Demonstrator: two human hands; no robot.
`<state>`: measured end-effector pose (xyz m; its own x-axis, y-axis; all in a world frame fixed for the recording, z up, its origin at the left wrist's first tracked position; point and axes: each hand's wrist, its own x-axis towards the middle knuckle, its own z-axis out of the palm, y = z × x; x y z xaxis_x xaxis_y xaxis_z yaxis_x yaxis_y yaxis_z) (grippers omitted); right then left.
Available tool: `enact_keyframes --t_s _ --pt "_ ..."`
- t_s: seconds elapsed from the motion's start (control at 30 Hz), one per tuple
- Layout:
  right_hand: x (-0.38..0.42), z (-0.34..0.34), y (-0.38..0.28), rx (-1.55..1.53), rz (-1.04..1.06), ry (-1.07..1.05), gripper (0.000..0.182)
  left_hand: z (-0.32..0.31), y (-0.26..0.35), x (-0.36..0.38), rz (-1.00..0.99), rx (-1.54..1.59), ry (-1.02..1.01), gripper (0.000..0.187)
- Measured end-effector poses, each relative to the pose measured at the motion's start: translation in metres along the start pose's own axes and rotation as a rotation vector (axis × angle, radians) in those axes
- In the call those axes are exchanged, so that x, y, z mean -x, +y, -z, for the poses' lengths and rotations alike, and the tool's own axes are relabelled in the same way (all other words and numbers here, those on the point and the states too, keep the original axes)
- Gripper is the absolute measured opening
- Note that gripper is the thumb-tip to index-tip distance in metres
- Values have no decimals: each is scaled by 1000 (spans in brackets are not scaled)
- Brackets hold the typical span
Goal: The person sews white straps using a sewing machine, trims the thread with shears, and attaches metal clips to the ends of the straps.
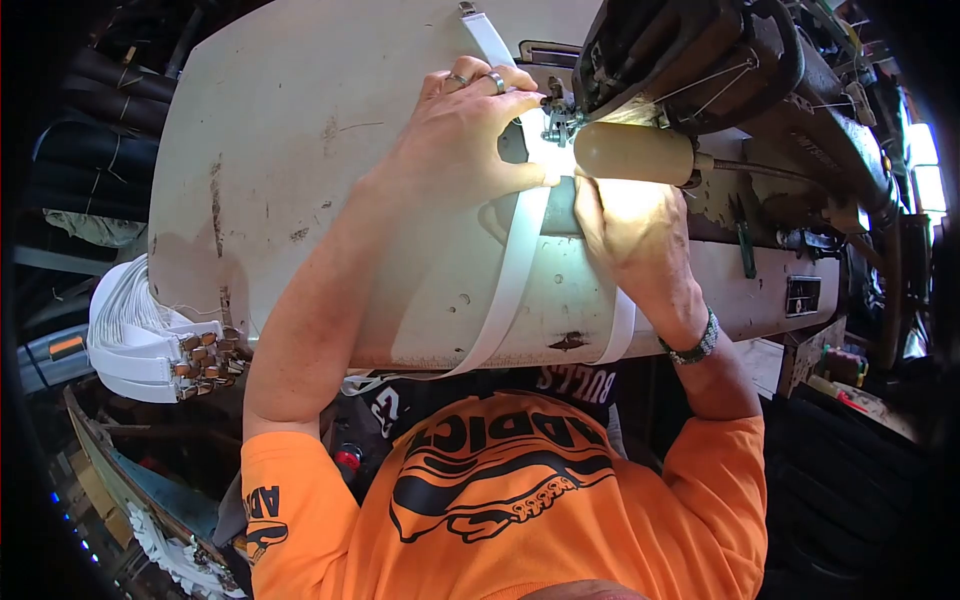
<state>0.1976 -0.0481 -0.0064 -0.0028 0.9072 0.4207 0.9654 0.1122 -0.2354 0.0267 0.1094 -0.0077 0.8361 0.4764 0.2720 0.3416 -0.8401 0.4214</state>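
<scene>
A white elastic strap [508, 275] runs over the work table beneath the sewing machine's lit presser foot [558, 127]. At its far end sits a metal clip [467, 8]. My left hand [465, 130] rests over the strap left of the foot, thumb and fingers spread apart on either side of it. Close in front of the foot, my right hand [637, 225] is closed, thumb and forefinger pinching the strap at the bright spot. Another stretch of white strap [620, 330] hangs below that hand over the table edge. Glare hides the exact stitching point.
A cylindrical lamp [633, 153] reaches in from the right, below the dark machine head [690, 60]. Green-handled snips [743, 235] lie on the right. A bundle of white straps with metal clips [150, 345] hangs at the table's left edge.
</scene>
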Motion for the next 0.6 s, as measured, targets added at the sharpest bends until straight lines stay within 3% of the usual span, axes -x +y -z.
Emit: enact_keyframes --t_s 0.33,0.6 --pt "-1 2 3 -58 -60 -9 17 -2 -4 0 -6 24 8 76" --pt "-3 -2 4 -110 -24 20 16 0 -7 -1 -8 47 -4 68"
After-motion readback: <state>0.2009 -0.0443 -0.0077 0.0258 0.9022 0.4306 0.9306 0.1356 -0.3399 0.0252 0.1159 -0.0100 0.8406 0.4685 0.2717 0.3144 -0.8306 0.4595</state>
